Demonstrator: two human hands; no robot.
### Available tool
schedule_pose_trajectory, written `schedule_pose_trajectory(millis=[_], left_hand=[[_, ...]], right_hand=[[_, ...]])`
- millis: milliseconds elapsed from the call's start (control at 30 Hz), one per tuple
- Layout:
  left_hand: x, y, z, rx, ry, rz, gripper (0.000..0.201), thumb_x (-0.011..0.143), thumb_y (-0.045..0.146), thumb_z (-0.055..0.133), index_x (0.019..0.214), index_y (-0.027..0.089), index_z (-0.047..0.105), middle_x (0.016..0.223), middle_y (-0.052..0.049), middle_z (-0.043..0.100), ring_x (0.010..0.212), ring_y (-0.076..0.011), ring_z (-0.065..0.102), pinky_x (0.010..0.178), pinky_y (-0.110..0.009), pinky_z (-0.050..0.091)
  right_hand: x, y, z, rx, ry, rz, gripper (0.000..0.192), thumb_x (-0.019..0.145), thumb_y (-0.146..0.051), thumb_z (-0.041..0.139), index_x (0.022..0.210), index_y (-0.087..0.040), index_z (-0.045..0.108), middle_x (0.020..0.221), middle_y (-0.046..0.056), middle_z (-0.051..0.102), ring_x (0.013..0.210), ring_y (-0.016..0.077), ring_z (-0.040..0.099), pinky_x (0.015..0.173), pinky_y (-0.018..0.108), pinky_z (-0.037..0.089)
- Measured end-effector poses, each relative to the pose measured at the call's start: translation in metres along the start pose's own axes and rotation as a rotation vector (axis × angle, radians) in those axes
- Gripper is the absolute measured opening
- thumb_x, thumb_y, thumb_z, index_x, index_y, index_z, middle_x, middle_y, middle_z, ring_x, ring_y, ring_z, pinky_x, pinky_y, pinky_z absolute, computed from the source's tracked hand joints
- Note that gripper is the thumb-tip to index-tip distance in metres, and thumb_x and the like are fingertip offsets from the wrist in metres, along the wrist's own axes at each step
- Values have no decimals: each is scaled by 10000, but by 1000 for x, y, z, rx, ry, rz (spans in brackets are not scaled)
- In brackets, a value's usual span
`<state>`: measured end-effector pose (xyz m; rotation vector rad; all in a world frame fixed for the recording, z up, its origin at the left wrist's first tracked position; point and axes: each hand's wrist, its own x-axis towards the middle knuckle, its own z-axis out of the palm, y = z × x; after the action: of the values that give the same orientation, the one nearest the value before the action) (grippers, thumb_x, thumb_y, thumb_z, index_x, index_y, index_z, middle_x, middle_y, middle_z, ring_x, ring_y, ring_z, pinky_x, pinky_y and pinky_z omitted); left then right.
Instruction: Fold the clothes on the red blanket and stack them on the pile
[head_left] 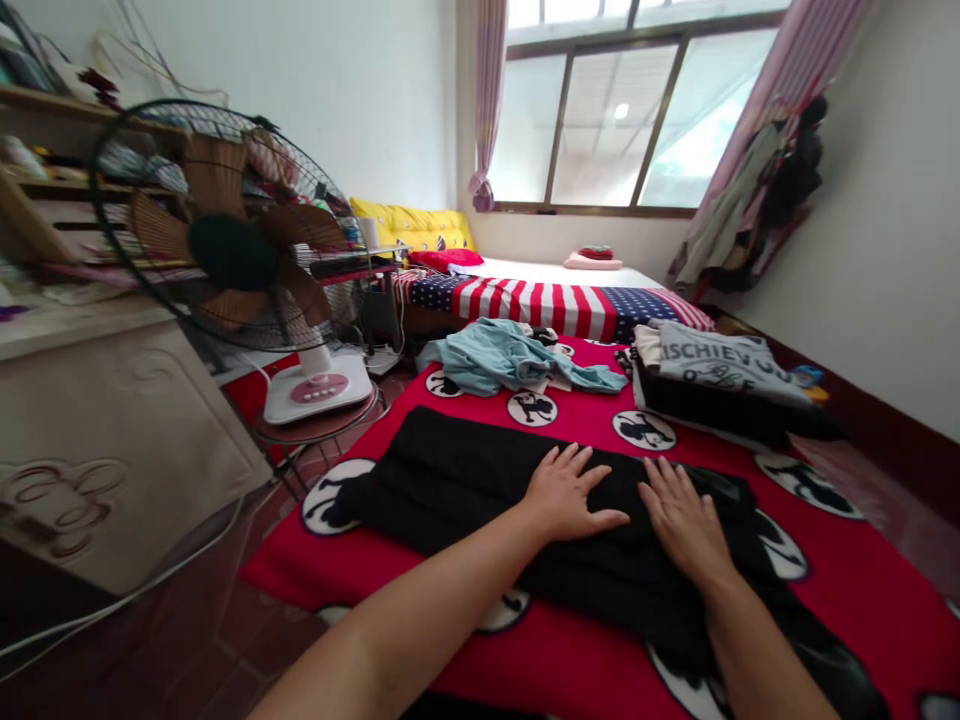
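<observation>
Here both hands — left hand (570, 495), right hand (686, 518) — lie flat, fingers released, on the black garment (450, 480).

I am seeing two bare forearms coming in from the bottom edge, with no sleeves reaching the part in view. The left hand (568, 492) is wearing no glove, ring or watch that I can make out, and the right hand (684, 517) is showing the same: uncovered wrist, plain fingers (663, 476), short nails, no bands or markings anywhere.
</observation>
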<state>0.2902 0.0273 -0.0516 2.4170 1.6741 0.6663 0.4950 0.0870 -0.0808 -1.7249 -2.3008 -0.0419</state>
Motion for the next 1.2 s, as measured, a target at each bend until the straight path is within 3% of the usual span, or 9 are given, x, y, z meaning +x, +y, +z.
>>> schedule_pose_trajectory(millis=[200, 500, 733, 900, 1067, 1200], left_hand=[[-24, -32, -22, 72, 0, -103, 753, 845, 753, 292, 1438, 302, 398, 1566, -73, 283, 1451, -277, 201, 1170, -490, 164], [-71, -96, -63, 190, 88, -237, 634, 893, 651, 371, 1427, 313, 413, 1533, -73, 355, 1428, -289, 263, 1157, -535, 163], [-110, -144, -94, 239, 135, -343, 517, 938, 523, 399, 1389, 280, 469, 1500, -72, 414, 1418, -265, 291, 1161, -525, 150], [-123, -155, -100, 201, 154, -388, 449, 941, 415, 422, 1362, 279, 500, 1505, -52, 409, 1419, -277, 289, 1148, -530, 194], [-124, -160, -105, 140, 227, -449, 419, 920, 368, 438, 1292, 229, 570, 1503, -86, 402, 1377, -260, 371, 1118, -447, 309], [-125, -172, -122, 65, 271, -574, 552, 822, 400, 572, 1327, 182, 525, 1346, -140, 549, 1238, -277, 521, 1028, -410, 414]], right_hand=[[-1, 7, 5, -29, 92, -50, 578, 941, -389, 183, 1461, -225, 374, 1534, 84, 334, 1430, 291, 249, 1050, 625, 321], [-1, 8, 2, -27, 92, -132, 572, 935, -411, 205, 1421, -233, 449, 1528, 93, 344, 1422, 328, 259, 1039, 634, 325], [-1, 8, 3, -77, 84, -111, 556, 943, -412, 219, 1436, -258, 426, 1532, 74, 340, 1421, 313, 267, 1059, 605, 316], [2, 12, 2, -87, 34, -165, 540, 938, -417, 262, 1432, -275, 429, 1531, 80, 340, 1410, 334, 285, 1025, 617, 353], [-3, 5, 1, -121, 116, -143, 507, 922, -336, 280, 1366, -279, 516, 1501, 76, 398, 1397, 323, 318, 1024, 602, 360], [-4, -1, 0, -110, 131, -134, 509, 912, -316, 276, 1338, -262, 549, 1481, 88, 427, 1389, 325, 333, 1016, 609, 364]])
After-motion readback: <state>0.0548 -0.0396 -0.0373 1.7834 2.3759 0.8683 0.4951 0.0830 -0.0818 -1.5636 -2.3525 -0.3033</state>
